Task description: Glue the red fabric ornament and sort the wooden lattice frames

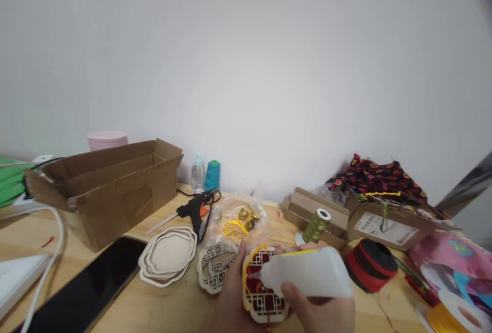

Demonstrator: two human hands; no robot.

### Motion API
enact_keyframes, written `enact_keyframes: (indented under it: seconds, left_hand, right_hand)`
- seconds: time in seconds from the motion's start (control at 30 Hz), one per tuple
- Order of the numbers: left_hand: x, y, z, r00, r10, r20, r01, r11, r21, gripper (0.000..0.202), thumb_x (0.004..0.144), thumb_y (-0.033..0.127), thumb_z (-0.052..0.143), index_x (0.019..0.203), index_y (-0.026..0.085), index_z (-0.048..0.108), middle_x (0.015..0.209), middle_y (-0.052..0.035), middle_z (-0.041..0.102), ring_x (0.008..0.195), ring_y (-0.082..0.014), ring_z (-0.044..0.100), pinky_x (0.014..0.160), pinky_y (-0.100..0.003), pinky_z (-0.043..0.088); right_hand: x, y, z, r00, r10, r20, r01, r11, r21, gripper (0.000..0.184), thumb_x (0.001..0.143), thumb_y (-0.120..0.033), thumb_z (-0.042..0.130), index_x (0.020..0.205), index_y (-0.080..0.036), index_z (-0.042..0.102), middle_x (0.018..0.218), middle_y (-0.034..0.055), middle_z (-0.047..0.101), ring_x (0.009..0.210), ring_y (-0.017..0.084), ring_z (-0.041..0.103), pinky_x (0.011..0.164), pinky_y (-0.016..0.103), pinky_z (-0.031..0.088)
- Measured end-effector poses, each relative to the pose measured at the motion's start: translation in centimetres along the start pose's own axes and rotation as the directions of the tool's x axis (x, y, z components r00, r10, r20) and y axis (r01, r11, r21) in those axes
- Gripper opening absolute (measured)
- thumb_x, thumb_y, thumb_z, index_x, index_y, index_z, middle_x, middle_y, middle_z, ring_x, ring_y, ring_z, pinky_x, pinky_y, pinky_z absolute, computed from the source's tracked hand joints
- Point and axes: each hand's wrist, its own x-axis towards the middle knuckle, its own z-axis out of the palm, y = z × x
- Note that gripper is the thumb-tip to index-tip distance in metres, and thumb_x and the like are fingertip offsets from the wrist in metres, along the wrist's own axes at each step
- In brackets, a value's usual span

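My left hand (230, 297) holds a scalloped wooden lattice piece (265, 310) by its left edge. Dark red fabric shows behind the lattice, and a yellow cord runs along its left side. My right hand (323, 310) grips a white squeeze bottle (315, 271) lying on its side, its nozzle pointing left and down at the middle of the lattice piece. Whether the tip touches it I cannot tell. Just left of my left hand lie other lattice cut-outs (215, 269). A stack of plain scalloped wooden pieces (171, 253) sits farther left.
A clear bag (255, 207) with bells and yellow cord lies ahead, beside a black glue gun (195, 210). An open cardboard box (123, 202) and a phone (92, 282) are left. Green thread (317, 226), red-black ribbon spools (371, 266) and a filled box (384, 225) stand right.
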Motion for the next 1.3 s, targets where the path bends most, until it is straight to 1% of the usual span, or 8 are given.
enact_keyframes:
  seconds: [0.4,0.5,0.67,0.83,0.97,1.03,1.13,1.3]
  left_hand:
    - [0.1,-0.7,-0.1,0.997,-0.067,0.035,0.066,0.997,0.031,0.05,0.076,0.052,0.04,0.095,0.01,0.059,0.081,-0.0124,0.068,0.081,-0.03,0.06,0.074,-0.041,0.041]
    - [0.2,-0.7,-0.3,0.997,-0.073,0.011,0.072,0.997,0.038,0.054,0.075,0.055,0.039,0.096,0.009,0.059,0.081,-0.0129,0.069,0.08,-0.0304,0.06,0.073,-0.041,0.041]
    - [0.3,-0.8,-0.2,0.999,-0.051,0.003,0.051,0.996,0.069,0.054,0.075,0.053,0.04,0.095,0.008,0.06,0.08,-0.0131,0.069,0.08,-0.0296,0.061,0.074,-0.04,0.041]
    - [-0.1,-1.0,0.5,0.999,-0.05,-0.018,0.051,0.996,0.069,0.053,0.076,0.053,0.039,0.099,0.009,0.059,0.081,-0.0123,0.069,0.081,-0.0294,0.061,0.074,-0.04,0.041]
    - [-0.1,-1.1,0.4,0.996,-0.079,-0.028,0.081,0.994,0.077,0.051,0.074,0.052,0.043,0.099,0.01,0.059,0.081,-0.0122,0.069,0.082,-0.0298,0.061,0.074,-0.04,0.041]
    - [0.1,-1.2,0.0,0.995,-0.096,-0.034,0.098,0.993,0.07,0.049,0.074,0.051,0.044,0.097,0.01,0.059,0.079,-0.0119,0.069,0.081,-0.0294,0.061,0.073,-0.039,0.041]
    - [0.5,-1.5,-0.8,0.996,-0.081,0.045,0.079,0.996,0.049,0.044,0.073,0.049,0.047,0.093,0.011,0.061,0.075,-0.0108,0.069,0.079,-0.0281,0.061,0.072,-0.037,0.041]
    - [0.7,-1.8,-1.6,0.989,-0.096,0.113,0.085,0.991,0.099,0.046,0.073,0.051,0.045,0.086,0.01,0.062,0.065,-0.0118,0.067,0.067,-0.0275,0.061,0.058,-0.032,0.04]
  right_hand:
    - [-0.9,-0.1,0.4,0.999,0.026,-0.033,-0.027,0.999,-0.031,0.058,0.029,-0.037,0.078,0.08,-0.016,0.061,0.052,0.0031,0.067,0.047,0.023,0.062,0.036,0.027,0.05]
    - [-0.8,-0.4,0.2,1.0,0.023,-0.008,-0.023,0.999,-0.039,0.055,0.029,-0.037,0.078,0.077,-0.018,0.061,0.055,0.0029,0.067,0.046,0.022,0.061,0.036,0.027,0.05]
    - [-0.6,-1.1,0.2,0.991,-0.083,0.104,0.078,0.995,0.054,0.042,0.033,-0.034,0.077,0.068,-0.021,0.059,0.062,0.0023,0.068,0.052,0.021,0.062,0.045,0.026,0.052]
    - [-0.6,-1.4,0.2,0.992,-0.037,0.12,0.032,0.999,0.037,0.038,0.036,-0.031,0.075,0.068,-0.021,0.058,0.061,0.0,0.066,0.051,0.019,0.06,0.043,0.024,0.05]
    - [-0.4,-1.7,0.1,0.993,-0.1,0.069,0.108,0.987,-0.119,0.037,0.034,-0.028,0.073,0.068,-0.021,0.06,0.056,-0.001,0.062,0.047,0.018,0.055,0.041,0.025,0.046]
    - [-0.2,-1.9,0.1,0.983,-0.142,0.117,0.159,0.975,-0.155,0.034,0.035,-0.027,0.073,0.065,-0.021,0.06,0.058,-0.0004,0.062,0.049,0.018,0.055,0.044,0.027,0.047]
    - [0.1,-2.3,0.4,0.939,-0.262,0.223,0.295,0.947,-0.13,0.026,0.038,-0.025,0.073,0.06,-0.022,0.058,0.059,-0.0013,0.06,0.051,0.018,0.054,0.049,0.027,0.047]
    - [0.4,-2.7,0.9,0.871,-0.409,0.272,0.466,0.864,-0.19,0.024,0.041,-0.024,0.072,0.06,-0.023,0.056,0.057,-0.0036,0.057,0.05,0.016,0.052,0.047,0.025,0.046]
